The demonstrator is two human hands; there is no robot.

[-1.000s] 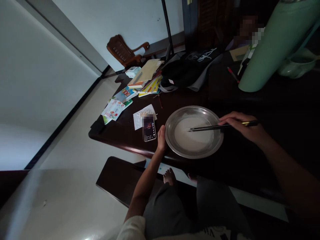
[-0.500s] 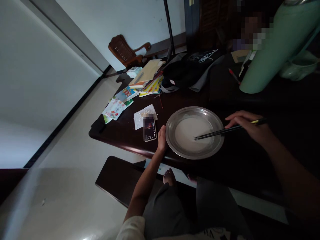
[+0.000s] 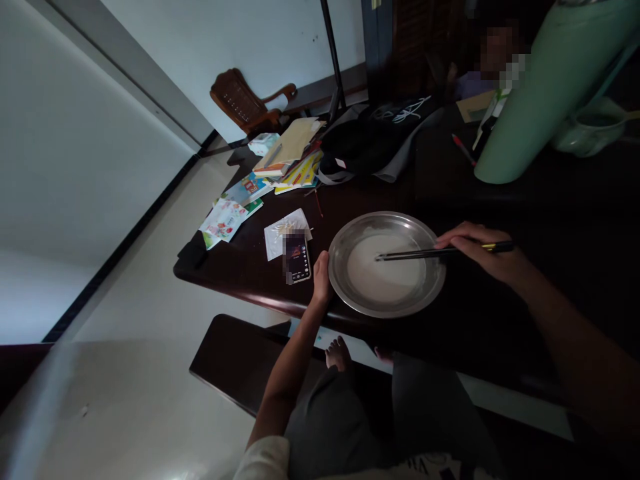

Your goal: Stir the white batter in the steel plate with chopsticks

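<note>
A round metal basin [image 3: 434,293] stands on the dark table, with a whitish, milky mixture [image 3: 383,280] in its bottom. My left hand [image 3: 323,279] is closed against the basin's left rim, its thumb on the near side and the other fingers hidden. From the right, my right hand [image 3: 483,248] grips dark chopsticks [image 3: 420,254] with gold-coloured bands near the top. Their tips dip into the mixture, left of the basin's middle. A phone [image 3: 299,257] with its screen lit lies just left of my left hand.
Behind the phone is a white packet [image 3: 280,230] with small sticks on it. Books [image 3: 295,167] and papers pile up at the far left, beside a black bag [image 3: 363,147]. A tall green bottle [image 3: 540,93], a cup [image 3: 593,130] and a red pen [image 3: 463,148] stand or lie at right.
The chopstick tips have moved left and away from me through the mixture, and my right hand has shifted left with them. My left hand stays at the rim.
</note>
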